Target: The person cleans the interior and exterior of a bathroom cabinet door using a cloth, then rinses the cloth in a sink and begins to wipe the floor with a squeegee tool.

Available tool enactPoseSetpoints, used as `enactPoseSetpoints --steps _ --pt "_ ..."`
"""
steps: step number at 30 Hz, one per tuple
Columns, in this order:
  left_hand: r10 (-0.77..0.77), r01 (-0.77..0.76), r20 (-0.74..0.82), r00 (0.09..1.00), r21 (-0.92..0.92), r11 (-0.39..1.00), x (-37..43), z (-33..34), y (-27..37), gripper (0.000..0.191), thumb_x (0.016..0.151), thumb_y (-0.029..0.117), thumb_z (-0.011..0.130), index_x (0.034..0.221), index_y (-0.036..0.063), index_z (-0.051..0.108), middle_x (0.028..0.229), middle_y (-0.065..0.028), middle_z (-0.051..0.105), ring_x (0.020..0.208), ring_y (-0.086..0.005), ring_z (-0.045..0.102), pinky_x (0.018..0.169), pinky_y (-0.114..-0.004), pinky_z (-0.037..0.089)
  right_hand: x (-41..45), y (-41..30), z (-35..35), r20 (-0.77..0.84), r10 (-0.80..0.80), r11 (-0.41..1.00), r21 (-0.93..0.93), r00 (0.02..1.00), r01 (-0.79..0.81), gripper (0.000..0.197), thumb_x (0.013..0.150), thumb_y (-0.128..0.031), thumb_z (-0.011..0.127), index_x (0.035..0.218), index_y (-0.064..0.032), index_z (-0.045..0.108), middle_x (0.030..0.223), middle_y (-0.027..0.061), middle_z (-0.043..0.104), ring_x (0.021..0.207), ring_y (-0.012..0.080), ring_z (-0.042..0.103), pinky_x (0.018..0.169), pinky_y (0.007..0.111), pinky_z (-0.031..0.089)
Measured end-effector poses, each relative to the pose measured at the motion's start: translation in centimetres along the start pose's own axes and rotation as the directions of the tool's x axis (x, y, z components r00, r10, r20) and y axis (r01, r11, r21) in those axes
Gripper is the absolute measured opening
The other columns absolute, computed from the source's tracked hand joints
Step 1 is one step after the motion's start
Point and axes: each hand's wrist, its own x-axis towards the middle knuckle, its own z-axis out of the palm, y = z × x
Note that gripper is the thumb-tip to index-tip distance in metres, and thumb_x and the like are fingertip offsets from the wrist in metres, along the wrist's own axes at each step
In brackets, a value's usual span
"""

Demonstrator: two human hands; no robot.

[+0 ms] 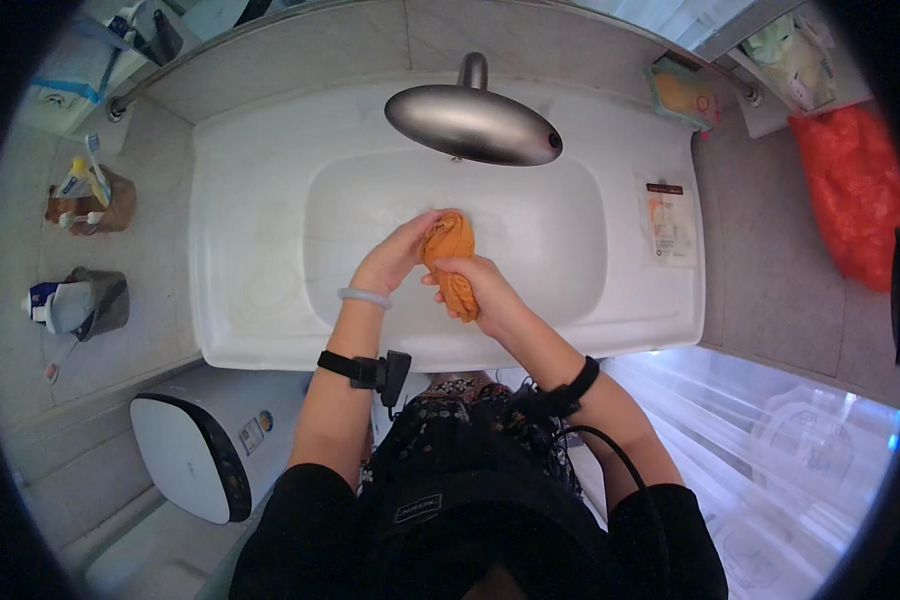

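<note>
An orange cloth [450, 236], bunched into a roll, is held over the basin of a white washbasin [255, 225]. My left hand [401, 251] grips its upper end from the left side. Around the lower part of the cloth, my right hand [484, 289] is closed, its thumb lying across the front. Above both hands stands a brushed-metal faucet [472, 124] with a wide oval top. Whether water is running cannot be made out. Parts of the fingers are hidden behind the cloth.
A flat packet [671, 229] lies on the right rim, and a plastic box [682, 94] sits at the back right corner. Wall cups [116, 199] with toothbrushes are at left. A red plastic bag [851, 195] hangs at right. Below left is a white toilet [195, 442].
</note>
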Motion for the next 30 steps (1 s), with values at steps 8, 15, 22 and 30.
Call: enactPoseSetpoints --steps 8,15,22,30 --pt "0.214 -0.222 0.113 0.97 0.068 0.973 -1.7 5.2 3.9 0.047 0.074 0.013 0.066 0.117 0.0016 0.051 0.102 -0.0086 0.054 0.092 -0.016 0.055 0.077 -0.025 0.046 -2.5 -1.6 1.8 0.142 0.017 0.999 0.032 0.99 -0.022 0.029 0.074 -0.024 0.061 0.094 -0.0043 0.053 0.073 0.0064 0.057 0.054 0.0143 0.052 0.039 0.023 0.035" --pt "0.267 -0.184 -0.213 0.94 0.343 0.921 -0.8 6.5 3.1 0.023 0.079 0.025 0.065 0.079 0.0023 0.06 0.064 0.0008 0.05 0.054 -0.0063 0.044 0.047 -0.02 0.035 1.2 0.1 0.9 0.047 -0.267 0.719 -0.655 0.963 0.232 0.028 0.066 -0.024 0.064 0.078 0.0001 0.057 0.062 0.011 0.06 0.054 0.0217 0.059 0.046 0.034 0.045" --pt "0.255 -0.148 -0.546 0.798 0.232 0.961 0.7 4.7 -1.2 0.025 0.076 0.015 0.059 0.057 0.0053 0.046 0.053 0.0 0.043 0.043 -0.0076 0.035 0.04 -0.025 0.03 2.0 1.9 -0.1 0.076 -0.462 0.137 -0.978 0.884 0.156 0.031 0.068 -0.028 0.058 0.08 0.0 0.058 0.071 0.0218 0.061 0.068 0.0373 0.061 0.065 0.045 0.05" --pt "0.184 -0.246 -0.728 0.66 0.022 0.969 1.4 4.5 -6.6 0.021 0.073 0.014 0.058 0.057 0.0086 0.045 0.052 -0.001 0.041 0.045 -0.0115 0.038 0.04 -0.027 0.032 2.5 4.1 -3.9 0.177 -0.307 -0.115 -0.982 0.935 0.149 0.037 0.069 -0.03 0.058 0.091 -0.0014 0.057 0.076 0.0173 0.063 0.072 0.0335 0.063 0.067 0.042 0.051"
